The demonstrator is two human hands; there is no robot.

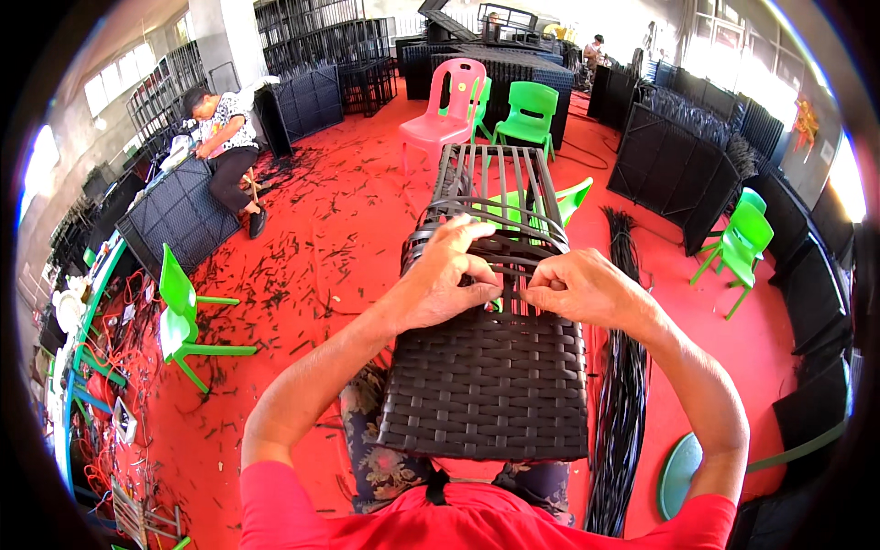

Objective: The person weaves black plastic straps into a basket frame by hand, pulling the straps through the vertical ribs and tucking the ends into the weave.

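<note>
A dark woven plastic-rattan panel (481, 390) lies across my lap, tightly woven at its near end. Lengthwise bars stand bare at its far end, and several loose flat strips (486, 207) loop across its middle. Over the left of the unfinished weave, my left hand (447, 278) is closed, thumb and finger pinched at a dark strip and one finger stretched forward. My right hand (587, 289) pinches at the same place from the right, its fingertips close to the left thumb. The fingers partly hide the strip between them.
A bundle of long dark strips (623, 394) lies right of my lap. Green chairs (183, 316) and a pink chair (449, 110) stand around on the red floor, which is strewn with dark scraps. Another person (225, 137) sits at the left by a woven panel (179, 215).
</note>
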